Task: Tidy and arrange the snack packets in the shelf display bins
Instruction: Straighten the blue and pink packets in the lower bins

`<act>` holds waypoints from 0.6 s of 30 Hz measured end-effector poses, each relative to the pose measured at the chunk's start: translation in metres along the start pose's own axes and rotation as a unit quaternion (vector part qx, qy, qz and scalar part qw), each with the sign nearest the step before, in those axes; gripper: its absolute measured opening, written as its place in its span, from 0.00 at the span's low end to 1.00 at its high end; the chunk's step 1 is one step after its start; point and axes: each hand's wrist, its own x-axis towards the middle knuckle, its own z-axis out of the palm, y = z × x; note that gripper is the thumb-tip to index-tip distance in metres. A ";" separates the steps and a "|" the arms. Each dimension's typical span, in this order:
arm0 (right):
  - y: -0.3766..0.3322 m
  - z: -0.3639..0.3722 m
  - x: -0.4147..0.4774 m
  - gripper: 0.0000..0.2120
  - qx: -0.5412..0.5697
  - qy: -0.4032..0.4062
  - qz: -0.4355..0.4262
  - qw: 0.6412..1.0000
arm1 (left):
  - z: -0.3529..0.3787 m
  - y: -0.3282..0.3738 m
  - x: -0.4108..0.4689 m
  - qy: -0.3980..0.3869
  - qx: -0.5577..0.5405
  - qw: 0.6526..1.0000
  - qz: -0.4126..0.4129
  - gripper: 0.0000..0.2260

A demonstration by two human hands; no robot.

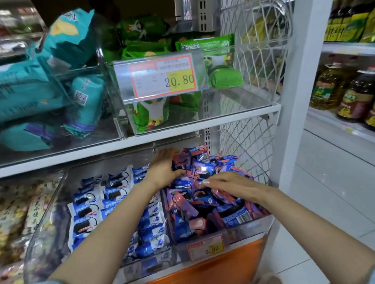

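snack packets point(205, 170) heaped in bin point(252, 228), left hand point(165, 164) gripping some behind, right hand point(230, 183) flat on top

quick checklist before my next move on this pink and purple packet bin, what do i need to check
1. Both hands at the pile: ok, left hand and right hand are on the pink-purple packets.
2. Right hand free: ok, fingers straight, lying flat on top.
3. Left hand's grip: cannot tell, its fingers curve into the pile.
4. Packets lined up: not ok, they lie jumbled at all angles.
5. Neighbouring blue-white packets unmixed: ok where visible; the left forearm hides part.
6. Readable price tag: ok, nothing covers it.
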 end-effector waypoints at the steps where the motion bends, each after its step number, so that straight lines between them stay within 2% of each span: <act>1: 0.002 0.000 0.000 0.25 0.022 0.029 -0.009 0.999 | 0.001 0.000 0.007 -0.005 0.003 1.000 -0.006 0.29; 2: 0.005 -0.002 0.000 0.25 0.032 0.060 -0.016 0.998 | 0.002 0.000 0.013 -0.016 0.009 1.000 -0.016 0.29; 4: 0.010 -0.007 0.001 0.18 0.052 0.129 -0.024 0.990 | 0.002 0.002 0.024 -0.040 0.040 0.998 -0.024 0.27; 5: 0.011 -0.010 -0.001 0.15 0.068 0.158 -0.028 0.985 | 0.001 0.004 0.028 -0.050 0.061 0.997 -0.021 0.23; 7: 0.011 -0.016 -0.005 0.15 0.091 0.197 -0.037 0.975 | -0.002 0.006 0.032 -0.056 0.074 0.996 -0.010 0.13; 9: 0.012 -0.022 -0.010 0.16 0.095 0.229 -0.038 0.968 | -0.008 0.010 0.032 -0.047 0.035 0.998 -0.012 0.07; 13: 0.008 -0.028 -0.018 0.17 0.096 0.299 -0.058 0.947 | -0.021 0.030 0.024 0.005 -0.031 0.999 0.008 0.05; 18: -0.005 -0.025 -0.027 0.17 0.090 0.356 -0.086 0.926 | -0.021 0.066 0.026 0.007 -0.087 0.995 0.040 0.05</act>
